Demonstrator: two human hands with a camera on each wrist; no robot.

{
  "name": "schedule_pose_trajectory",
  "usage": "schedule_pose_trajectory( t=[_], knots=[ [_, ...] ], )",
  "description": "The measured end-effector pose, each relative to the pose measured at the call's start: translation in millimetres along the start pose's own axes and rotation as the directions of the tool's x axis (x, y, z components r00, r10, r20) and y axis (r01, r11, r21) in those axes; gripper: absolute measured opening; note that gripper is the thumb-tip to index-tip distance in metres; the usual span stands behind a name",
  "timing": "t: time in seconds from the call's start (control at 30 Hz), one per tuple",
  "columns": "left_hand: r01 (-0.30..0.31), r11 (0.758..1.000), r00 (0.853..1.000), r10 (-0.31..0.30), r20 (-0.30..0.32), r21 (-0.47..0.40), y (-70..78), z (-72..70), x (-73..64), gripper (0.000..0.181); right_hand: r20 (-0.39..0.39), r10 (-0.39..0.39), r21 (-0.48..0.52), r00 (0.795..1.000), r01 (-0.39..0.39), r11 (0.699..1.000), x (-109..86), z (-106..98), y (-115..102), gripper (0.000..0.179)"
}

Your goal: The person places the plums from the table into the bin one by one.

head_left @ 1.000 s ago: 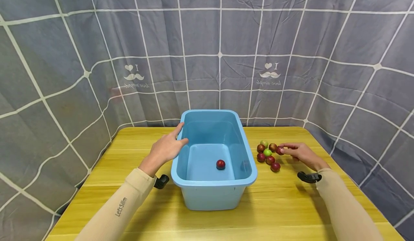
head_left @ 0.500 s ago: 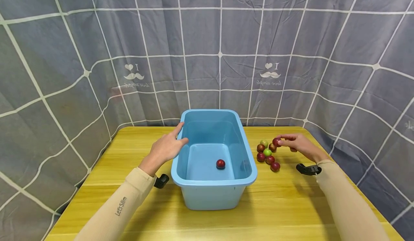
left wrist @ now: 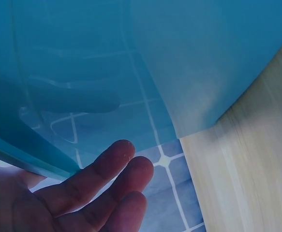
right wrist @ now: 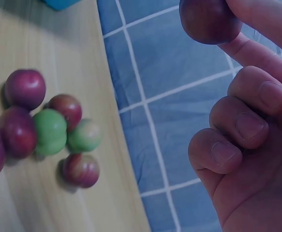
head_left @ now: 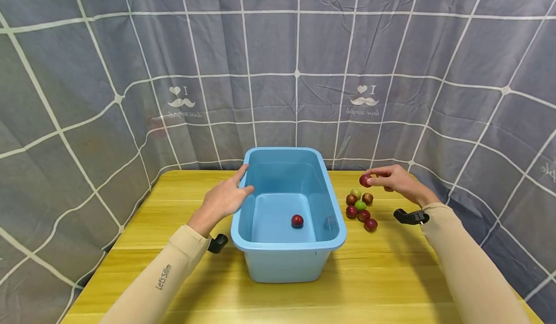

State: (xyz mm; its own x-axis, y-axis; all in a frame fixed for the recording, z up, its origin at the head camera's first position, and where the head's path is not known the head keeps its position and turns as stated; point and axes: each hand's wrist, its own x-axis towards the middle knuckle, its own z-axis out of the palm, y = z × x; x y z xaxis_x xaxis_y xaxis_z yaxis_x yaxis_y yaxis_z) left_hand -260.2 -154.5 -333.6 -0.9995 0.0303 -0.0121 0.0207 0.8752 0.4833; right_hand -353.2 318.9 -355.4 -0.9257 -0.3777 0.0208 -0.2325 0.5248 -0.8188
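Note:
My left hand point(head_left: 223, 198) holds the left rim of a light blue plastic tub point(head_left: 288, 266), thumb over the rim; in the left wrist view its fingers point(left wrist: 131, 179) lie along the outside of the tub wall. One dark red plum point(head_left: 297, 221) lies on the tub floor. To the right, my right hand point(head_left: 398, 183) pinches another dark red plum point(head_left: 365, 180) between thumb and index finger, raised above the table beyond the pile. In the right wrist view this plum point(right wrist: 209, 21) sits at the fingertips while the other fingers curl toward the palm.
Several red plums point(head_left: 370, 225) and green ones point(head_left: 360, 205) lie clustered on the wooden table point(head_left: 278, 304), right of the tub. A grey checked curtain point(head_left: 269, 97) hangs behind the table's far edge and along both sides.
My right hand has lifted a dark red plum from the right side of the pile and carried it up and left, toward the table's back. My left hand stays on the tub rim.

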Motion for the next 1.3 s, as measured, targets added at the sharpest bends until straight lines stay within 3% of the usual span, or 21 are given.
schedule_pose_trajectory(
  t=[0.6,1.07,1.3],
  knots=[
    [-0.001,1.000,1.000,0.001,-0.004,-0.001,0.1,-1.7,0.4,0.075,0.050,-0.074,-0.158,0.996,0.082,0.984,24.8,4.8,-62.1,0.039],
    [0.011,1.000,1.000,-0.011,-0.004,0.000,-1.7,-1.9,0.7,0.076,0.159,-0.141,-0.215,0.977,0.174,0.961,50.9,18.2,-109.1,0.036],
    [0.010,1.000,1.000,-0.010,-0.004,0.002,-1.3,-0.1,0.3,0.076,0.190,-0.112,-0.257,0.976,0.159,0.953,60.6,27.6,-130.7,0.042]
  ],
)
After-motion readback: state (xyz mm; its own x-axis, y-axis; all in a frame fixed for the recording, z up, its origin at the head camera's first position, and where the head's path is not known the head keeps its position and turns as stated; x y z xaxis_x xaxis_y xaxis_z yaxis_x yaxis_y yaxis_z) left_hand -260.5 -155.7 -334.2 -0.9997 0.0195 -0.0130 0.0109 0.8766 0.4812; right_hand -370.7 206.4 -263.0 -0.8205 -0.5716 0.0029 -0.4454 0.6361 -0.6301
